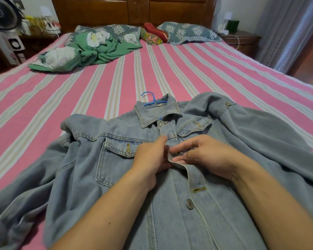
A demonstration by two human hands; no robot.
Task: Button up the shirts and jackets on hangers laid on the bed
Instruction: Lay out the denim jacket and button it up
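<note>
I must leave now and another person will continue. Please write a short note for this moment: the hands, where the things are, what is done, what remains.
Left hand and right hand: both pinch the front edges of the denim jacket at chest height.
The jacket lies face up on the striped bed, on a blue hanger.
Done: the top button at the collar is closed.
Left: the closure under the hands, then the lower button and its buttonhole, which are apart.

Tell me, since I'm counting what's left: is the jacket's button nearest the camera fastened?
Unfastened. The metal button lies bare on the denim jacket, its buttonhole empty beside it.
</note>
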